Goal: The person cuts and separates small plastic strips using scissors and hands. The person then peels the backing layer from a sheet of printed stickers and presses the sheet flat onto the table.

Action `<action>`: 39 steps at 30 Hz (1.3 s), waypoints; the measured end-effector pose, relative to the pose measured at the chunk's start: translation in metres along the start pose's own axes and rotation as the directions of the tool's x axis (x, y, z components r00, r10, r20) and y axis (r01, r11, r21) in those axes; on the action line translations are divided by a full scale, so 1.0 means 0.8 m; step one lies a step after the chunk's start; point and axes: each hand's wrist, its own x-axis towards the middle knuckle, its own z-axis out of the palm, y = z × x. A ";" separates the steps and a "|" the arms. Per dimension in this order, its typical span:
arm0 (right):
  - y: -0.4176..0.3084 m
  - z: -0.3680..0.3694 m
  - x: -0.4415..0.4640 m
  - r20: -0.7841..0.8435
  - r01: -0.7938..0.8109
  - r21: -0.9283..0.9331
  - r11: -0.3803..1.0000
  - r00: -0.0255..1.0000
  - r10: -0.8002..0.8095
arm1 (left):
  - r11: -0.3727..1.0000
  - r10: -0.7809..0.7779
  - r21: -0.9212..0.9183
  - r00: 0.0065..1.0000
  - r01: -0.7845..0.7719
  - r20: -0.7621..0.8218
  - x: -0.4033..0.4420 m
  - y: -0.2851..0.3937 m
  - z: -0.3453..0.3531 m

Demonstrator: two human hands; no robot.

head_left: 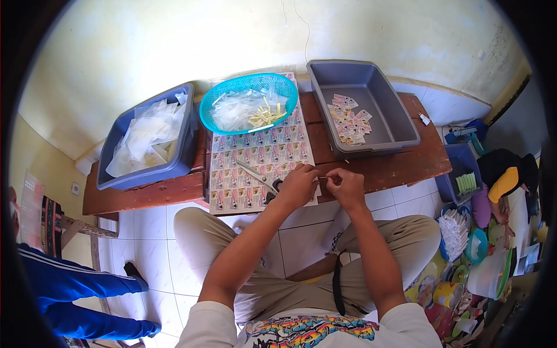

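My left hand (299, 185) is closed in a pinch above the right edge of the printed label sheets (232, 168). My right hand (346, 187) is pinched just beside it, above the front edge of the bench. Something small and thin seems to lie between the two hands, too small to name. Scissors (253, 173) rest on the sheets, their handles partly hidden by my left wrist. Behind them a turquoise basket (206, 120) holds clear plastic pieces (243, 109) and thin yellowish strips (268, 114). The gray bin (386, 107) at the right holds cut printed labels (350, 124).
A blue-gray bin (187, 133) with plastic bags (152, 129) stands on the left of the wooden bench (400, 168). Blue-trousered legs (87, 290) show at lower left. A co-worker (503, 180) sits at right near a bin with green items (466, 183), bowls and tubs.
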 end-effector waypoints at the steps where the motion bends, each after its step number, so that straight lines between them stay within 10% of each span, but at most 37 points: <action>1: -0.007 -0.004 0.002 -0.002 -0.015 0.022 1.000 1.000 0.015 | 0.998 -0.038 -0.043 0.999 0.038 0.012 0.001 0.005 -0.003; 20: -0.153 0.037 0.131 -0.128 0.251 0.140 0.958 0.964 -0.234 | 0.978 -0.153 -0.194 0.885 0.073 -0.440 0.055 -0.035 -0.167; 39: -0.127 0.119 0.203 -0.139 0.418 0.042 0.908 0.902 -0.409 | 0.951 -0.308 -0.094 0.862 0.296 -0.402 0.069 -0.104 -0.183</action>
